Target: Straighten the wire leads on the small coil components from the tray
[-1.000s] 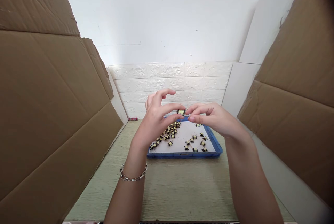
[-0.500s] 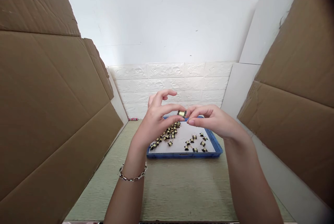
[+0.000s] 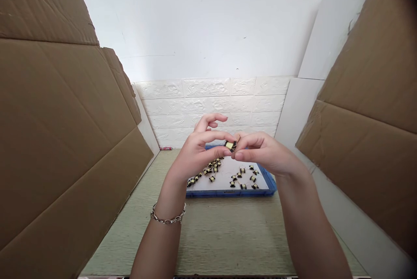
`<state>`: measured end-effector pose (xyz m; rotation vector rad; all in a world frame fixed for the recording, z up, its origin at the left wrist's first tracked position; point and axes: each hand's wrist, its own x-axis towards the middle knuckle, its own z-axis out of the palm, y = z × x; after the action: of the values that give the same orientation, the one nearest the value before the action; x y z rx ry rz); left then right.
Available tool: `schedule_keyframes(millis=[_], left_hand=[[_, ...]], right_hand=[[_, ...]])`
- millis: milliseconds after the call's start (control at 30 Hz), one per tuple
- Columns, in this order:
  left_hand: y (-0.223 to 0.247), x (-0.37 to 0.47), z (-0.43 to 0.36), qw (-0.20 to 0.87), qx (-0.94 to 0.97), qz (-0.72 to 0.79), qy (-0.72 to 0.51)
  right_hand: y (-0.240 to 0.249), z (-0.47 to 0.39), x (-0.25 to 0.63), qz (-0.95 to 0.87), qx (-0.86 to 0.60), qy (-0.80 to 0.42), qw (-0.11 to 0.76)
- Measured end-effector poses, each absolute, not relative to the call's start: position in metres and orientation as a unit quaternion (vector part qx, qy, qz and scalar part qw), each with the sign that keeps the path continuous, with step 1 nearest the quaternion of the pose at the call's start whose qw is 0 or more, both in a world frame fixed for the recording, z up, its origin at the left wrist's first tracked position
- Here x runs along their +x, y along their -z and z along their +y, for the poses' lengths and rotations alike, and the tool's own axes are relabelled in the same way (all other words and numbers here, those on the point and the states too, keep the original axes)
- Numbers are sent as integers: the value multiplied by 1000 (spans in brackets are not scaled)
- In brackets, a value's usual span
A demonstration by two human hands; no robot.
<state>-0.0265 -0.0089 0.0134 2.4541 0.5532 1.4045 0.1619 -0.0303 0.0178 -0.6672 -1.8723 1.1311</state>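
Observation:
Above the tray, my left hand (image 3: 198,151) pinches a small coil transformer (image 3: 230,145) between thumb and index finger, its other fingers raised. The transformer has a yellow-wrapped middle and black ends with pins, and it sits tilted. My right hand (image 3: 260,151) is closed at its right end, thumb and fingertips on thin copper-coloured wire leads (image 3: 238,139); the fingertips partly hide them. Below lies a blue tray (image 3: 228,194) lined with a white sheet (image 3: 224,183). Several like transformers are heaped on its left, partly behind my left hand, and several more lie spread at its right.
Tall cardboard panels (image 3: 58,140) (image 3: 365,140) flank the work space on both sides. A white brick-patterned wall (image 3: 208,96) stands behind the green tabletop (image 3: 228,235). At the back left lies a small red tube-shaped item (image 3: 166,148).
Both hands have shifted slightly and the transformer has tilted, its right end now lower. My right fingertips have moved in closer against it, and a wire lead shows by them.

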Motion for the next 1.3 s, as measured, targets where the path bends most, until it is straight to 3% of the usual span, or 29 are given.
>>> schedule_keyframes(millis=[367,1300], left_hand=[[-10,-20,-4,199,813,201,-509],[-13,-23,-6,183,833,207,-480]], right_hand=[[-17,-31,160,-721,-279,-465,432],[-19,-31,177,-732,-327,-433,412]])
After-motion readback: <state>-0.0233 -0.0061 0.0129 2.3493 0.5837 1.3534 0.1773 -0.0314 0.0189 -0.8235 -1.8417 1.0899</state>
